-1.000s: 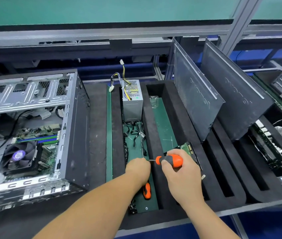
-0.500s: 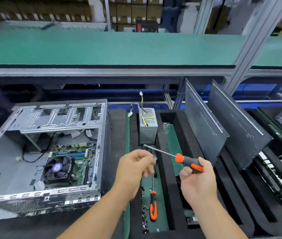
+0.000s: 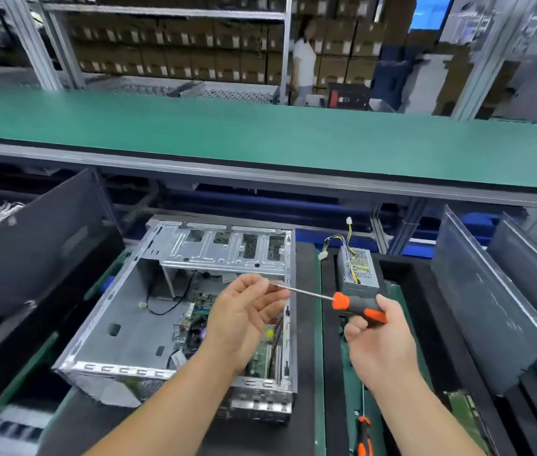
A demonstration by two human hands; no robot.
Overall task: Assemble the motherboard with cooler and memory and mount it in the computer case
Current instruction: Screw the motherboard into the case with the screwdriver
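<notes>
The open metal computer case (image 3: 119, 327) lies on its side in the middle. The motherboard (image 3: 202, 297) and the dark cooler fan (image 3: 195, 334) sit inside it, partly hidden by my left hand (image 3: 240, 320). My right hand (image 3: 378, 347) grips the orange and black handle of a screwdriver (image 3: 355, 307) above the case's right wall, its shaft pointing left. The fingers of my left hand curl around the shaft's tip. Whether they hold a screw I cannot tell.
A grey power supply (image 3: 357, 271) with loose wires stands in the black foam tray (image 3: 329, 357) on the right, and a second orange screwdriver (image 3: 364, 436) lies nearer me. Dark side panels (image 3: 484, 307) lean at the right, another panel (image 3: 30, 238) at the left. A green shelf (image 3: 260, 136) overhangs behind.
The view has swung up and to the left, so the case now lies under my hands. Both hands have moved left from the tray with the screwdriver, the left hand staying at its tip.
</notes>
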